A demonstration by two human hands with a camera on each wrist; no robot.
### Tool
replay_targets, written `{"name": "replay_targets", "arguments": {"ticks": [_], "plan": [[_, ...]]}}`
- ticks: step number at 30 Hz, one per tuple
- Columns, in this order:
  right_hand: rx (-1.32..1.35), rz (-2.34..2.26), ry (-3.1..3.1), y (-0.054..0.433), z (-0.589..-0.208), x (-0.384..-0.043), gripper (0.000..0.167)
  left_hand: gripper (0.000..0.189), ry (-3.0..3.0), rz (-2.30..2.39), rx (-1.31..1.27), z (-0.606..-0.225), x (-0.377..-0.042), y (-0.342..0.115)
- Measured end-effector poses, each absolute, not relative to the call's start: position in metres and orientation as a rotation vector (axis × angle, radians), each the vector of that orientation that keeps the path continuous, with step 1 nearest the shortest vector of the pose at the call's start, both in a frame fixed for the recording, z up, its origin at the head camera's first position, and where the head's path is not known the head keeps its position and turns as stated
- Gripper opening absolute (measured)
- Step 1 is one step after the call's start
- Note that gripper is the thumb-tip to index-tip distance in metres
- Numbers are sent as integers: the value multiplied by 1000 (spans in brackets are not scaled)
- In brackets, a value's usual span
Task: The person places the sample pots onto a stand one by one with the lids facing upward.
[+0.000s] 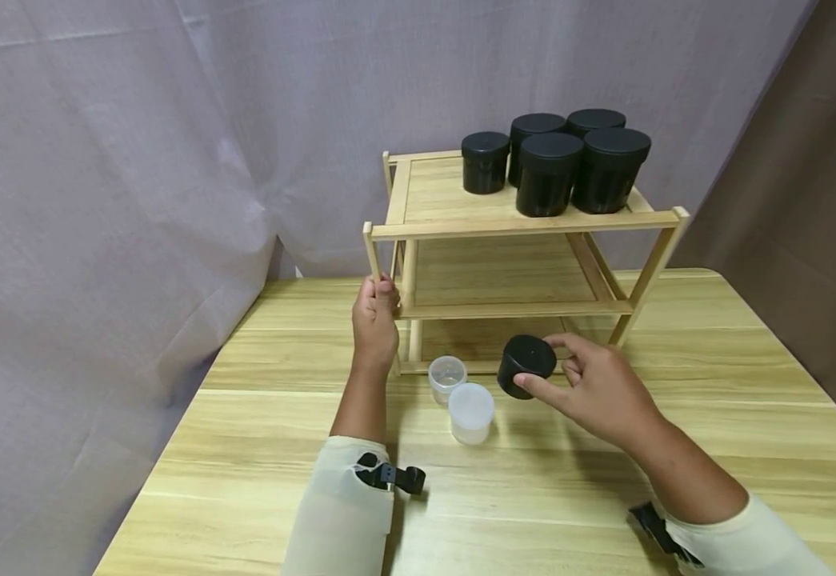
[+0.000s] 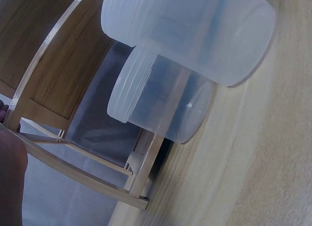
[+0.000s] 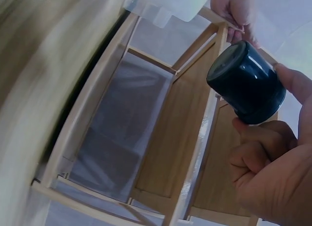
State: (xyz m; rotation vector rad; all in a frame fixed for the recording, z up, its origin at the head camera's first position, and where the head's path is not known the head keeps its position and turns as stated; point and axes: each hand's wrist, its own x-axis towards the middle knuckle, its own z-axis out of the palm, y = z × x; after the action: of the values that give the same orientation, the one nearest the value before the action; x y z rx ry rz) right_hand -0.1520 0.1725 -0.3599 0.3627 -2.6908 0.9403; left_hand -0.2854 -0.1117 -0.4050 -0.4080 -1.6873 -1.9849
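Note:
My right hand (image 1: 601, 388) pinches a small black lidded jar (image 1: 526, 366) between thumb and fingers, just in front of the wooden rack's lower shelves. In the right wrist view the black jar (image 3: 247, 83) is held clear of the table, its glossy side showing. With my left hand (image 1: 376, 316) I grip the front left post of the three-tier wooden rack (image 1: 518, 310). Two translucent jars stand on the table between my hands: a clear one (image 1: 447, 381) touching the rack's front and a frosted one (image 1: 471, 414) nearer me. Both translucent jars (image 2: 195, 35) fill the upper left wrist view.
On the rack's top shelf (image 1: 432, 192) several black lidded jars (image 1: 549, 176) stand grouped at the right, with a smaller black jar (image 1: 486, 164) to their left. The light wooden table (image 1: 259, 448) ends at a grey curtain (image 1: 137, 160). A brown curtain (image 1: 806, 240) hangs at the right.

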Motion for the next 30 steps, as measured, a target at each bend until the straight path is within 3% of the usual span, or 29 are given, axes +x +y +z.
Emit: {"name": "replay_targets", "arguments": {"ticks": [11, 18, 25, 30], "plan": [[427, 792, -2524, 167, -337, -148, 54, 90, -1663, -1989, -445, -403, -284, -109], [416, 753, -2530, 165, -318, -145, 54, 71, -1651, -1998, -444, -401, -283, -107], [423, 707, -2540, 165, -300, -142, 53, 39, -1653, -2012, -413, -401, -282, -109], [407, 659, -2604, 163, -284, -141, 63, 45, -1654, -2011, -399, -402, -281, -110]]}}
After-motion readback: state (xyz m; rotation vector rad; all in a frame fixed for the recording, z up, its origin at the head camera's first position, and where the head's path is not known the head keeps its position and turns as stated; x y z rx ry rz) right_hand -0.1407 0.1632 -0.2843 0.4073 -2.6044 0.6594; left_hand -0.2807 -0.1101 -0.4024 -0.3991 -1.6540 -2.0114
